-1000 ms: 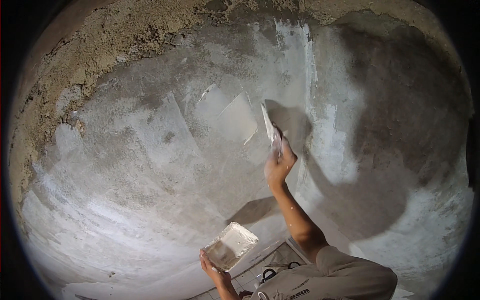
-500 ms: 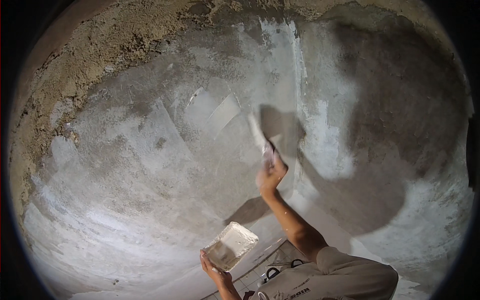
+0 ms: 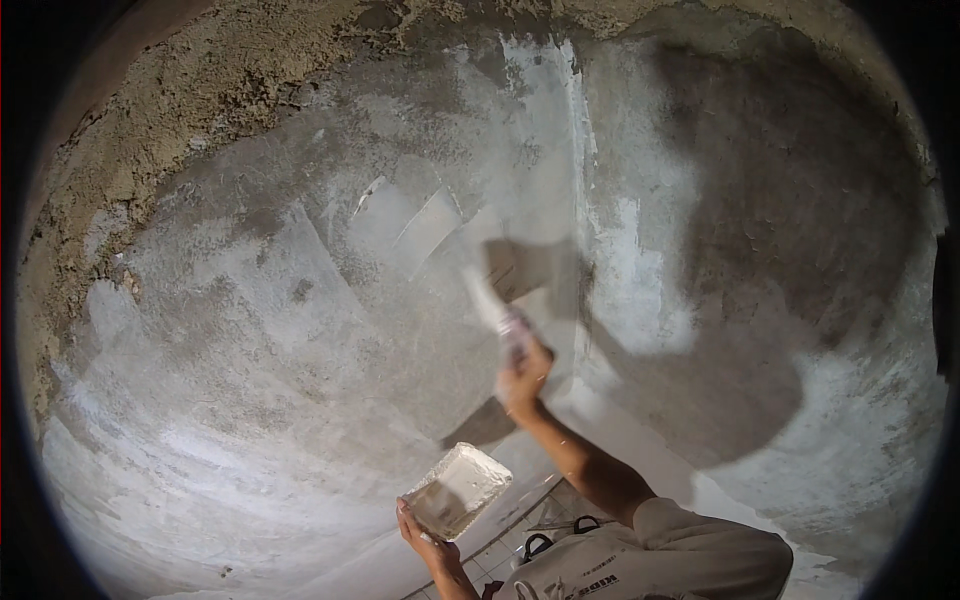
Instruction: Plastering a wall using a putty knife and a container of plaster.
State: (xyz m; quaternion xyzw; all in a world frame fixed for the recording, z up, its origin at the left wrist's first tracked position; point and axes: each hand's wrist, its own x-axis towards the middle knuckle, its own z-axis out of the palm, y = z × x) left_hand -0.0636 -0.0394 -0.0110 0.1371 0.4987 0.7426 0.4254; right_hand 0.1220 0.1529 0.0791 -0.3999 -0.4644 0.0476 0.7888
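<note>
A flat-bladed tool (image 3: 487, 300) is gripped at its lower end in the right hand (image 3: 524, 370), the fingers closed around it, though blurred. Its long axis is slanted up and to the left from that hand, in front of the wall (image 3: 300, 400); whether the blade is pressed to the surface cannot be told. A smooth pale patch (image 3: 428, 230) is found on the wall just beyond the blade's tip, up and to the left, so it is reached more nearly by the right hand. Well below the tool, a shallow tray (image 3: 481, 504) is held by its lower left side in the left hand (image 3: 430, 543). Pale paste (image 3: 468, 478) is contained in it, and its long axis is angled up to the right
</note>
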